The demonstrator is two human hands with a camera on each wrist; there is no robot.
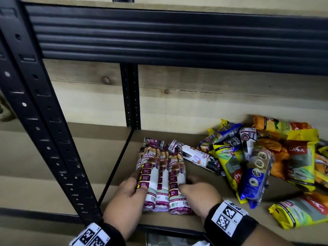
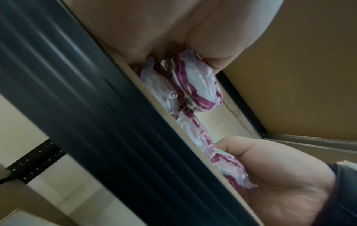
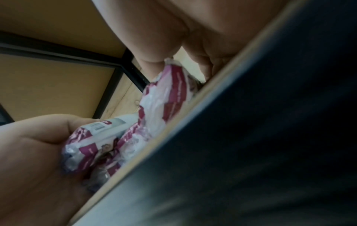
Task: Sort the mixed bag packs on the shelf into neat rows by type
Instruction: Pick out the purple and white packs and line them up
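Brown shelf board (image 1: 113,176) in a black metal rack (image 1: 33,96), pale wood panelling behind. At the board's 7 o'clock, three purple-and-white drawstring bag packs (image 1: 160,178) lie side by side, long axes running 6 to 12 o'clock, printed tops toward 12. The left hand (image 1: 127,197) grips the leftmost pack, thumb over its face; the right hand (image 1: 197,194) presses the rightmost with relaxed fingers. A jumbled heap of yellow, orange and blue packs (image 1: 266,158) lies at 3 o'clock.
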